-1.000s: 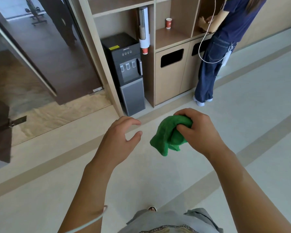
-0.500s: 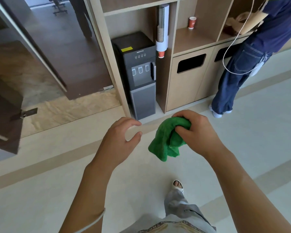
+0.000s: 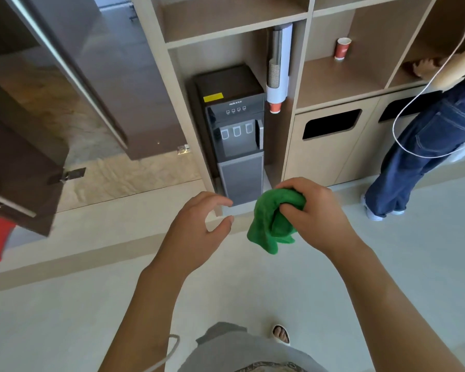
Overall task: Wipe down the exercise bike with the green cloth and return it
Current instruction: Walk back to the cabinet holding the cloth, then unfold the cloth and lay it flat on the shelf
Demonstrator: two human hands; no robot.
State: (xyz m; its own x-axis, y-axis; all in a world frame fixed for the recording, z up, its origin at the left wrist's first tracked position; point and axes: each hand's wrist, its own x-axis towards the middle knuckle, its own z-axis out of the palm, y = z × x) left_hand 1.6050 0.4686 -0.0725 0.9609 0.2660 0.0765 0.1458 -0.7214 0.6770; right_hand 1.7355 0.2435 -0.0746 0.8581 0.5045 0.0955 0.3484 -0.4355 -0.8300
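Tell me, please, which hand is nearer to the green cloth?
Right. The right hand grips the green cloth, bunched in its fingers. The left hand hovers just left of it, apart, holding nothing.

A pale floor [image 3: 253, 291] with a darker tan band across it lies under both hands. Just beyond the fingers, a dark water dispenser [image 3: 234, 135] stands on the floor inside a wooden shelf unit [image 3: 301, 12]. Beyond the right hand [image 3: 314, 213], a red paper cup [image 3: 342, 48] stands upright on a shelf. To the right, another person's shoes [image 3: 379, 213] rest on the floor. Near the wearer, a sandalled foot [image 3: 280, 334] stands on it.
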